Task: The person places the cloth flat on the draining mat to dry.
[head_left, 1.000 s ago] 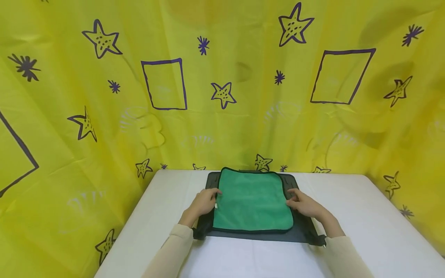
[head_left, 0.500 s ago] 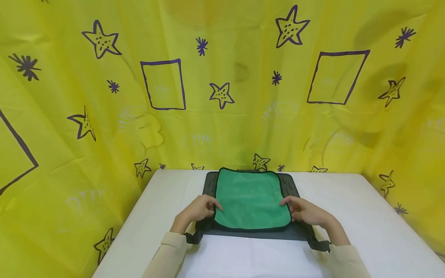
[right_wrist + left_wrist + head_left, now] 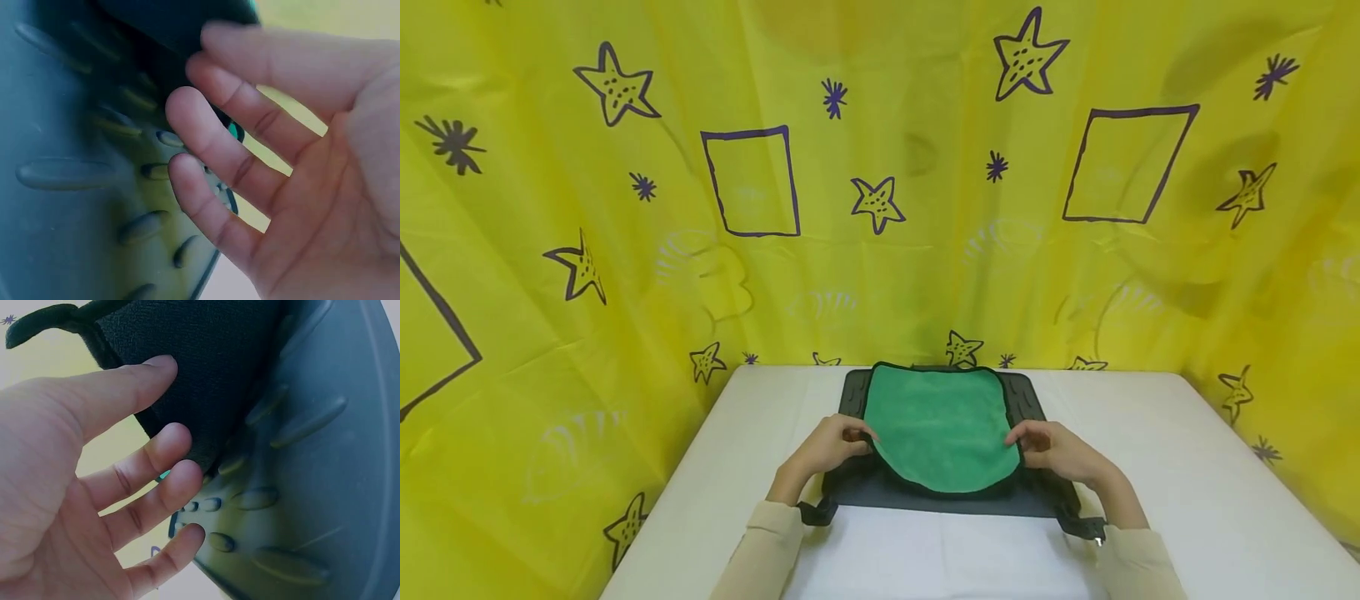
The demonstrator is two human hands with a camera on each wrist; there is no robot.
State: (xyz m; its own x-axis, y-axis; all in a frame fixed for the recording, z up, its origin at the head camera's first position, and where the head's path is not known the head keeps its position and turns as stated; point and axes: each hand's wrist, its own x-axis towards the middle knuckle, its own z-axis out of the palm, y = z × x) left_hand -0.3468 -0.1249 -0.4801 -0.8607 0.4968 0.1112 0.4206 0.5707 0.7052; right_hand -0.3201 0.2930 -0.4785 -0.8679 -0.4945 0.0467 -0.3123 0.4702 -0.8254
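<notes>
A green cloth (image 3: 943,429) with black edging lies over a dark ridged tray (image 3: 850,483). In the head view its near edge is raised and curved, sagging between the hands. My left hand (image 3: 833,443) pinches the cloth's left edge, forefinger on the green face. On the opposite edge, my right hand (image 3: 1060,450) pinches in the same way. From the left wrist, the cloth's dark underside (image 3: 194,381) shows by the thumb, with the other fingers spread apart. The right wrist view has the dark underside (image 3: 162,25) at the thumb and forefinger, above the tray's ridges.
The tray rests on a white table (image 3: 947,554). Behind the table hangs a yellow curtain (image 3: 925,275) printed with stars and squares. Black wrist-mount pieces (image 3: 817,512) hang under both wrists, close to the tray's near corners.
Both hands have moved toward the near part of the cloth's side edges and taken hold. The cloth's near edge has gone from nearly flat and straight to lifted and curved.
</notes>
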